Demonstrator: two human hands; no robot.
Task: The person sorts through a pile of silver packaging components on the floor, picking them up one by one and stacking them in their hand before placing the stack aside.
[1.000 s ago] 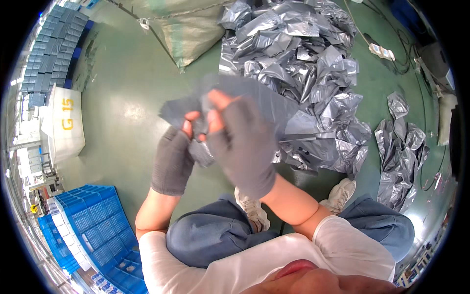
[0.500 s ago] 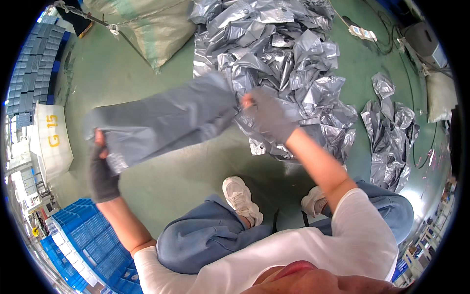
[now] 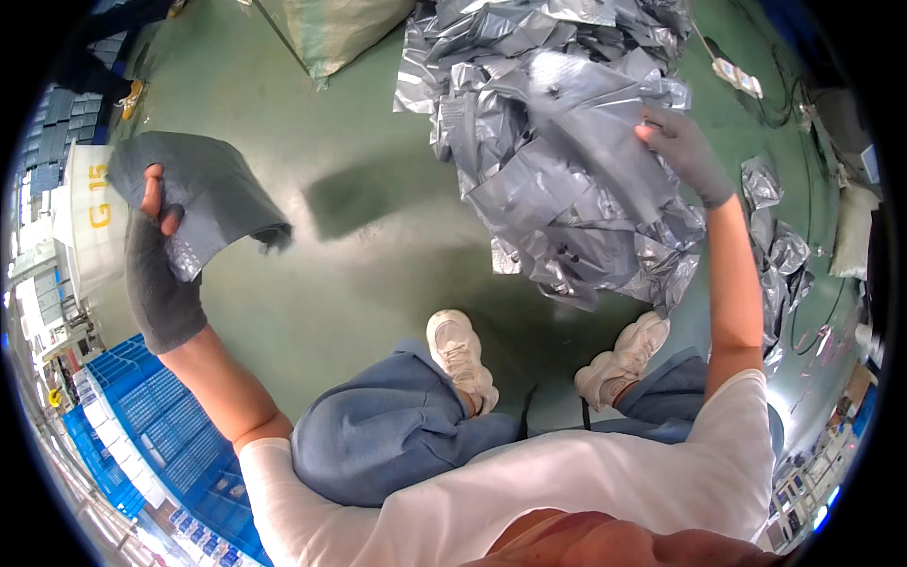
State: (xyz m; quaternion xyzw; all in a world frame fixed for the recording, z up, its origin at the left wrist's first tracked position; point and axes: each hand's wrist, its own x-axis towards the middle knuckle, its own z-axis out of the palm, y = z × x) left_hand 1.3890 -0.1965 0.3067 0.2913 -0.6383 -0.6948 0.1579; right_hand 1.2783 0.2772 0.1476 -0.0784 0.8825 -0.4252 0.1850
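Note:
My left hand (image 3: 168, 279), in a dark grey fingerless glove, is closed on the end of a grey plastic bag (image 3: 213, 180), which is held up at the left with its free end curling down. On the right, my right hand (image 3: 692, 156) wears a similar glove. Its fingers pinch the edge of another grey plastic bag (image 3: 600, 109), partly blurred, that lies over the pile. Beneath it, a heap of crumpled silver-grey plastic bags (image 3: 553, 227) covers the floor ahead of my feet.
A smaller group of grey bags (image 3: 789, 250) lies at the right, near cables and a power strip (image 3: 737, 77). Blue crates (image 3: 179, 416) stand at the lower left, a white tub (image 3: 90, 208) beyond them. A large woven sack (image 3: 345, 38) sits ahead. Another person's shoe (image 3: 130, 99) shows far left.
My hands have moved apart: the left carried its bag further left, and the right let go of that bag, moved right and took hold of another at the pile.

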